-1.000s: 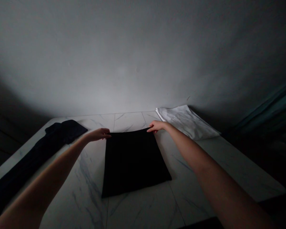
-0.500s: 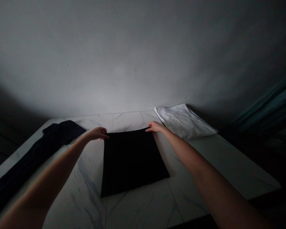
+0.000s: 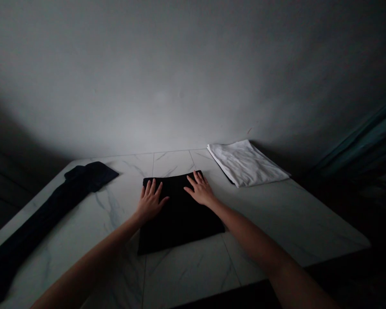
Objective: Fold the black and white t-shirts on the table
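A black folded cloth (image 3: 180, 219) lies flat on the marble-patterned table (image 3: 193, 266), in the middle of the view. My left hand (image 3: 149, 201) rests on its far left part with the fingers spread. On the far right part lies my right hand (image 3: 200, 189), palm down, its fingers also apart. Neither hand grips the cloth.
At the right, near the wall (image 3: 167, 86), is a folded white cloth (image 3: 249, 165) with a dark edge under its left side. A long dark blue cloth (image 3: 54, 206) stretches along the table's left side. Teal fabric (image 3: 366, 133) shows at the far right.
Both hands have let go of the cloth's far corners and moved inward onto its top, fingers now spread. The cloth's far edge has settled on the table.
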Motion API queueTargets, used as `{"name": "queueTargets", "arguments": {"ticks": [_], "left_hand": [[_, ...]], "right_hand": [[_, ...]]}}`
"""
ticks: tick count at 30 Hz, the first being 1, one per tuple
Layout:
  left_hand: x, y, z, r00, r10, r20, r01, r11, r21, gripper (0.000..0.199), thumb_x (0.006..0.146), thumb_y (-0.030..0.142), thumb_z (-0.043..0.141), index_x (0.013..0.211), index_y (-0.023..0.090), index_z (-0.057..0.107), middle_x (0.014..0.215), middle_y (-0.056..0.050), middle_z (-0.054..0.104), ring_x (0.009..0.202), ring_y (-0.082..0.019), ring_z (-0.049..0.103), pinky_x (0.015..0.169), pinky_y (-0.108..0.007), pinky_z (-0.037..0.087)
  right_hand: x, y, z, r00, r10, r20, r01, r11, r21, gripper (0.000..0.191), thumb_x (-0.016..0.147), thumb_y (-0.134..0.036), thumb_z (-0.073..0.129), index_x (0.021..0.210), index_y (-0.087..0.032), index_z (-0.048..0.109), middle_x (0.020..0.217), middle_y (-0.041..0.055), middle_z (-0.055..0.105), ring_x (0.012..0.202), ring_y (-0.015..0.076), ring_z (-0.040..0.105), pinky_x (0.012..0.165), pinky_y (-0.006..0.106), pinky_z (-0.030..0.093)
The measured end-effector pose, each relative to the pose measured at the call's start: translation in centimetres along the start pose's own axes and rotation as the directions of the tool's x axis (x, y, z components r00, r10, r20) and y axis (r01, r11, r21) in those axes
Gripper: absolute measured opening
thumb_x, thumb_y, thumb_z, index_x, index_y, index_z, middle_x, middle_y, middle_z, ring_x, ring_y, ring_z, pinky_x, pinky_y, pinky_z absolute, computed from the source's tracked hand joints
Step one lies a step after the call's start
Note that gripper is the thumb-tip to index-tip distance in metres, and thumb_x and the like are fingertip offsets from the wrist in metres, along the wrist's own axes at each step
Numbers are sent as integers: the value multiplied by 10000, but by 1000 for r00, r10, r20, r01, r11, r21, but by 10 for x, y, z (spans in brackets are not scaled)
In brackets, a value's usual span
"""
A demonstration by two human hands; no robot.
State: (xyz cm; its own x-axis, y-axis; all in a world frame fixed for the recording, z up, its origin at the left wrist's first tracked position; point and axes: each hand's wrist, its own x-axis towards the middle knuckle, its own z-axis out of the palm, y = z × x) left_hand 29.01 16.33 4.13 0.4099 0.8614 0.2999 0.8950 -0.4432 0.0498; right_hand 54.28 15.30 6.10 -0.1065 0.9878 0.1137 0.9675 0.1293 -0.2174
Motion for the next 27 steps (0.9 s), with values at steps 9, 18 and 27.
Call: {"name": "queueTargets", "arguments": {"ticks": [9, 18, 27], "left_hand": [[-33, 35, -27, 996, 54, 73, -54, 999, 3, 650, 990, 525, 360, 1524, 154, 372, 1586, -205, 314, 1469, -374, 280, 1158, -566, 271], [-87, 62, -30, 983, 173, 68, -164, 979, -119, 516, 991, 448, 393, 1482, 296, 437, 1584, -107, 367, 1477, -314, 289, 1161, -556, 276], [1, -20, -67, 804, -540, 247, 593, 699, -401, 500, 798, 411, 613, 1130, 38, 597, 994, -226, 701, 1066, -365, 662, 889, -463, 533]], "right_hand": [[-46, -37, -14, 996, -44, -80, 42, 999, -23, 672, 1006, -538, 354, 1516, -101, 385, 1606, 199, 253, 1497, 320, 216, 1206, 530, 148], [-115, -42, 1, 993, -118, -26, 119, 991, 59, 629, 991, -537, 422, 1514, -187, 398, 1599, 150, 304, 1489, 293, 251, 1199, 525, 198], [-36, 8, -47, 872, 488, -44, -469, 856, 218, 378, 941, -341, 586, 1193, -70, 660, 1209, 239, 676, 1186, 317, 626, 953, 376, 508]]}}
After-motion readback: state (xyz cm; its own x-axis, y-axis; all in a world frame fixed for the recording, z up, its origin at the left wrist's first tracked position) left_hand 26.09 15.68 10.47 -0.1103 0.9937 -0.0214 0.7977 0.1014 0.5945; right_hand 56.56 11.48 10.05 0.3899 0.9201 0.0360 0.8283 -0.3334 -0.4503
